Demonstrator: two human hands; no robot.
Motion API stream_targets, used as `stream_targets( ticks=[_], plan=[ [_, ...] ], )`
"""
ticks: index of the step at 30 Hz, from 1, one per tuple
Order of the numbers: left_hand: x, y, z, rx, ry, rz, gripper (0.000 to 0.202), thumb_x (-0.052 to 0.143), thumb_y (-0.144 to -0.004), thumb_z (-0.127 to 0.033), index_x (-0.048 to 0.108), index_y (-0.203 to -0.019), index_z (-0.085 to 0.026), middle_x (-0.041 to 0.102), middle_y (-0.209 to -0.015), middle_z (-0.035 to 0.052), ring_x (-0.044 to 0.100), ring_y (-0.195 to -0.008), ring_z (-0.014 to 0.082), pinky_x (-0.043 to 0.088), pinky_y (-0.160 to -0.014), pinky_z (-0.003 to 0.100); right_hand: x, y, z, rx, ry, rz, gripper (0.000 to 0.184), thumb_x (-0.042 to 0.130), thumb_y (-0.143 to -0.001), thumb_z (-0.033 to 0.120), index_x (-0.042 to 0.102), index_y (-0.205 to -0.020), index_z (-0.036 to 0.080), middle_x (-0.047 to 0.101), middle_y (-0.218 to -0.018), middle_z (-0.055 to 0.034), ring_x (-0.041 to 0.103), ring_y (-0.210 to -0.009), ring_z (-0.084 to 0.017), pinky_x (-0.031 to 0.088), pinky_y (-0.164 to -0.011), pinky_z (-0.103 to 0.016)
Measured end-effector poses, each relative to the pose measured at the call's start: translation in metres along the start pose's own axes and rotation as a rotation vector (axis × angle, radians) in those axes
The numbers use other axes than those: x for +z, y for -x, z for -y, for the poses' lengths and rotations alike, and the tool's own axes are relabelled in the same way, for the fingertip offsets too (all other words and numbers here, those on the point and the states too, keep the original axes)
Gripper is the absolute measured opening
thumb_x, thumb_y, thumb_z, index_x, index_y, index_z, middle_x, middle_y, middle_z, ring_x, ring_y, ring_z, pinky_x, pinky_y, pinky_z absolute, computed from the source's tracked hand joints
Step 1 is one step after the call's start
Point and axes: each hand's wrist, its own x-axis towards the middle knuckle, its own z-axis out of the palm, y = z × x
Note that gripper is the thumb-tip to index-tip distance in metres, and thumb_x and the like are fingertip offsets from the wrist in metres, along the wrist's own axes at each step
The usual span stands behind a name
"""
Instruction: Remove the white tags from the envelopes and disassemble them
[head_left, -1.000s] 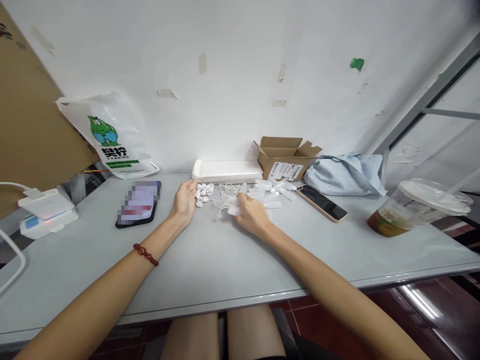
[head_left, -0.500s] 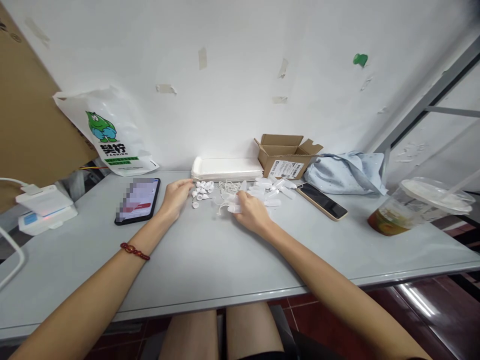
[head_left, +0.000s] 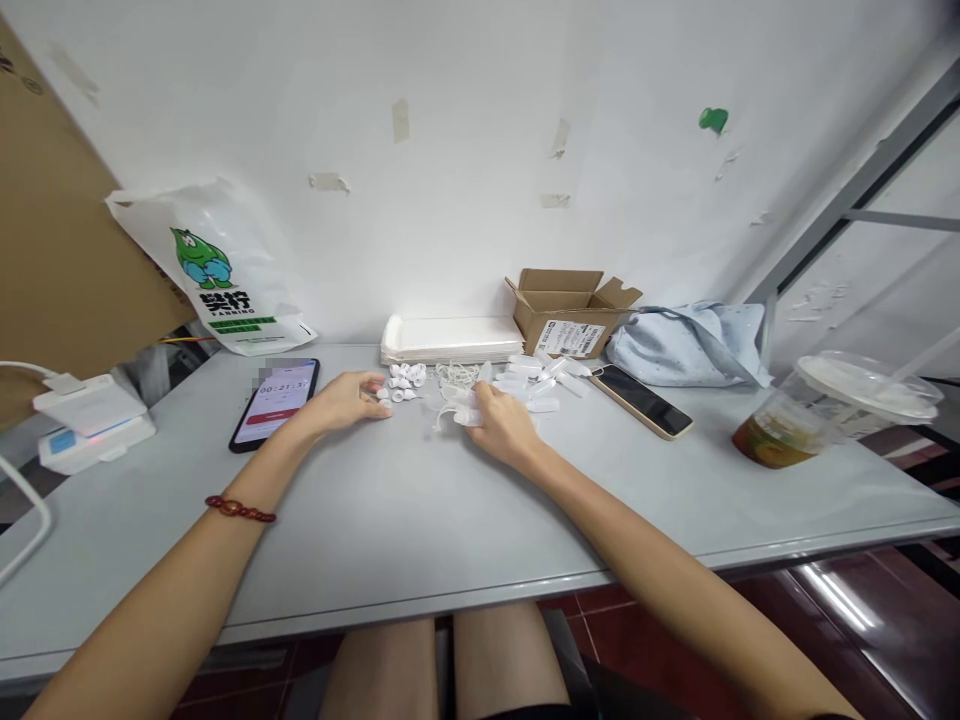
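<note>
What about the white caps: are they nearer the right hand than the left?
No: the white caps lie right by the left hand, while the right hand is at the translucent plastic tubes.

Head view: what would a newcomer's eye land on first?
Probably the green cartoon figure on the white bag at the back left, and the drink cup at the right. Then the hands mid-table: the left hand by small white caps, the right hand closed on translucent plastic pieces.
</note>
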Motion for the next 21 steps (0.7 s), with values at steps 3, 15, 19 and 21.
stream_targets(
  ticks=[3,15,19,21],
  plan=[
    [0.013,-0.005,0.003,0.078,0.019,-0.065,0.070,0.073,-0.050,-0.037,0.061,-0.114,-0.012,0.069,-0.102,0.0106,0.065,-0.085,0.0250,0.047,-0.079,0.034,0.000,0.000,0.000,0.003,0.003,0.006,0.024,0.046,-0.079,0.028,0.045,-0.101,0.018,0.064,-0.101,-0.0095,0.060,-0.077,-0.024,0.032,-0.056,-0.030],
    [0.028,-0.005,-0.002,0.044,0.099,-0.281,0.056,0.076,-0.048,-0.025,0.057,-0.100,-0.015,0.064,-0.104,0.0102,0.065,-0.075,0.0201,0.048,-0.077,0.034,-0.002,0.001,0.000,0.029,-0.084,-0.008,0.020,0.048,-0.076,0.026,0.046,-0.095,0.018,0.065,-0.095,-0.0101,0.058,-0.072,-0.022,0.029,-0.055,-0.028],
    [0.024,-0.005,0.001,0.032,0.122,-0.259,0.055,0.076,-0.046,-0.024,0.055,-0.096,-0.015,0.063,-0.101,0.0102,0.064,-0.074,0.0200,0.047,-0.074,0.034,-0.005,-0.001,-0.004,0.089,-0.317,-0.107,0.018,0.052,-0.072,0.028,0.047,-0.086,0.019,0.063,-0.083,-0.0065,0.054,-0.069,-0.019,0.032,-0.056,-0.027],
    [0.024,-0.005,0.002,0.041,0.124,-0.253,0.054,0.076,-0.046,-0.025,0.055,-0.096,-0.016,0.063,-0.099,0.0091,0.063,-0.074,0.0200,0.047,-0.074,0.034,-0.007,-0.004,-0.007,0.148,-0.533,-0.142,0.019,0.056,-0.069,0.032,0.047,-0.080,0.019,0.060,-0.073,-0.0021,0.052,-0.064,-0.017,0.034,-0.055,-0.026]
  ],
)
